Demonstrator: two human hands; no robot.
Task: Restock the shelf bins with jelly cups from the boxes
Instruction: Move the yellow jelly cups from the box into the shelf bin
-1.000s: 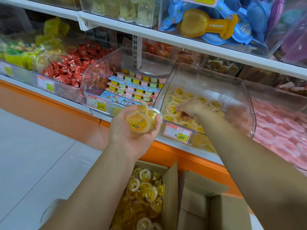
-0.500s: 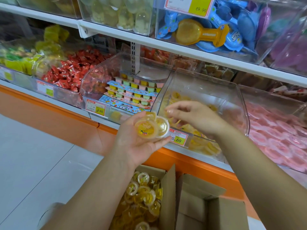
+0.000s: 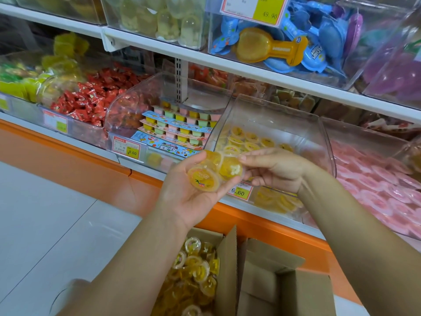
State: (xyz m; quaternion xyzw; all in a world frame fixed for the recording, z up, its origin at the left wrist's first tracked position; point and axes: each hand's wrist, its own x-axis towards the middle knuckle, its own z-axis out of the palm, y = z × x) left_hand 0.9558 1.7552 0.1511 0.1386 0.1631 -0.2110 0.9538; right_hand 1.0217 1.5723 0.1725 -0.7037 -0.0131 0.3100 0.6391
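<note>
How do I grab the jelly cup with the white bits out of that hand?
Pinch its round rim, thumb above and fingers below, coming from the right. The jelly cup with white bits sits at the right edge of the jelly cups cradled in the left hand, so that side is free, facing the right hand.

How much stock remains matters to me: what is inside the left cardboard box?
Loose yellow jelly cups; the left forearm hides part, and deeper layers are covered.
</note>
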